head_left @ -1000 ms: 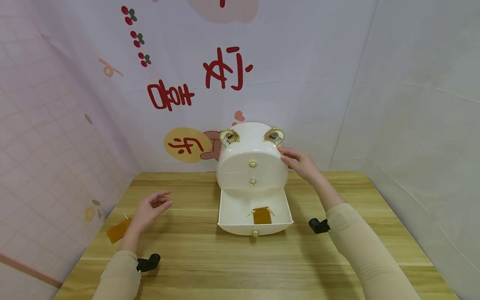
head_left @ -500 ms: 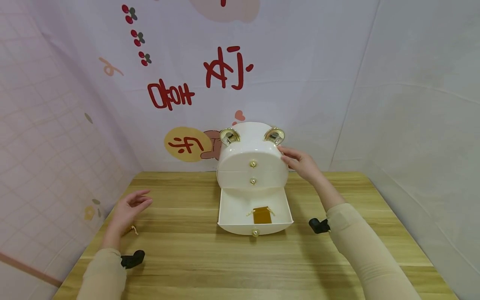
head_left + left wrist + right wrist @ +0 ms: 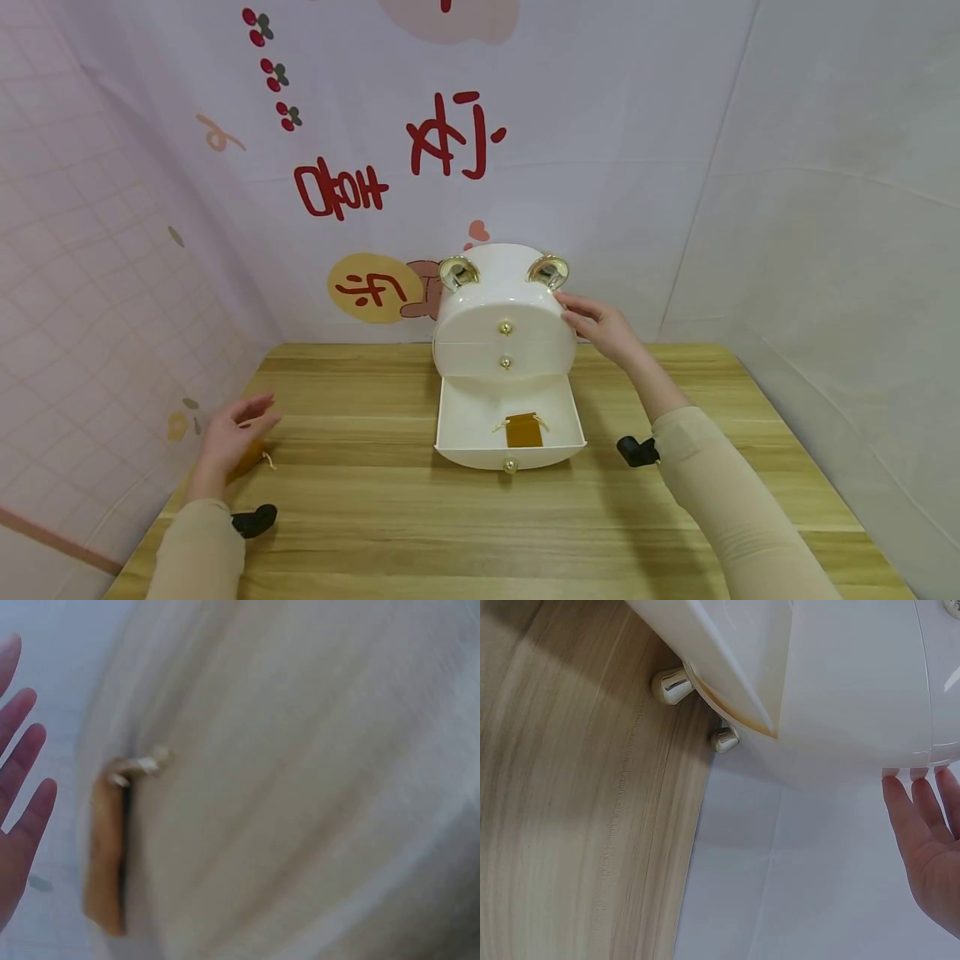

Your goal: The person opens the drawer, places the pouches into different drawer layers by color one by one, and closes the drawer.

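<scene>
A white storage box (image 3: 480,358) with gold-rimmed ears stands at the back of the table, its bottom drawer (image 3: 468,421) pulled out. In that drawer lies a small brown drawstring pouch (image 3: 523,432). My right hand (image 3: 603,329) touches the box's right side; the right wrist view shows its straight fingertips (image 3: 898,784) against the white wall. At the left, my left hand (image 3: 231,435) hovers by a second brown pouch (image 3: 253,458), partly covering it in the head view. The left wrist view shows that pouch (image 3: 107,851) apart from the spread, empty fingers (image 3: 30,817).
The wooden table (image 3: 375,525) meets a printed cloth backdrop (image 3: 600,150) behind the box and cloth walls at both sides. Two upper drawers with gold knobs (image 3: 506,329) are closed. Gold feet (image 3: 673,686) hold the box off the table.
My left hand has moved left and slightly down towards the pouch at the left, first covering most of it and now part. My right hand and the box have stayed put.
</scene>
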Action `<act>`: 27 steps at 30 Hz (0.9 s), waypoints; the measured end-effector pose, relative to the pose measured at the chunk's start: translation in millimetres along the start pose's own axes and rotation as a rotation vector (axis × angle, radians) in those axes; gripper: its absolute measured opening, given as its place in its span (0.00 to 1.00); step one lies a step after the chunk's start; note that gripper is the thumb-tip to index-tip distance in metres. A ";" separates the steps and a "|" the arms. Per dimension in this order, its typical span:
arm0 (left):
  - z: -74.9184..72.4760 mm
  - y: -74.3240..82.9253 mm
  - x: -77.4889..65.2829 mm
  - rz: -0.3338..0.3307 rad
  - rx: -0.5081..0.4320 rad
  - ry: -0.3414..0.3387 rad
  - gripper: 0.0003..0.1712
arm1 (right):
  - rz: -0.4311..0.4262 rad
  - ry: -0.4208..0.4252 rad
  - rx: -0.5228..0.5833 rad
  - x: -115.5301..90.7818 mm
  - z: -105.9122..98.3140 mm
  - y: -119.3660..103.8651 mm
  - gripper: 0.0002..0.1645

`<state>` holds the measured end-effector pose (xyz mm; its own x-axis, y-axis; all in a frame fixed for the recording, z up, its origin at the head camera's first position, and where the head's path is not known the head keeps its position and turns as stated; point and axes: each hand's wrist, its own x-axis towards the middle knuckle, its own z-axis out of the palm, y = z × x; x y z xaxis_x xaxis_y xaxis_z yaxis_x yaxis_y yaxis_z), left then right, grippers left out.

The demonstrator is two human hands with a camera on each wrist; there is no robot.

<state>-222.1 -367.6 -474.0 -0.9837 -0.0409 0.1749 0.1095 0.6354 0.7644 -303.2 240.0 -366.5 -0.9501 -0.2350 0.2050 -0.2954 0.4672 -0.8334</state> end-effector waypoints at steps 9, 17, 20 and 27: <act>-1.2 -23.9 -12.2 -0.139 0.039 -0.075 0.38 | 0.000 0.009 0.012 -0.3 0.3 -1.6 0.27; -0.6 -34.1 -20.1 -0.086 0.171 -0.068 0.33 | 0.011 -0.007 0.023 -1.3 0.6 -4.7 0.27; -1.2 -35.3 -21.8 -0.073 0.177 -0.071 0.31 | 0.013 -0.010 0.017 -0.9 0.6 -3.7 0.28; -1.6 -36.9 -27.7 -0.072 0.142 -0.055 0.28 | 0.005 -0.006 0.016 -0.2 0.5 0.7 0.28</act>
<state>-198.6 -391.1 -506.0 -0.9950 -0.0506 0.0858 0.0210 0.7354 0.6773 -303.1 240.0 -367.3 -0.9508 -0.2382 0.1981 -0.2894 0.4550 -0.8422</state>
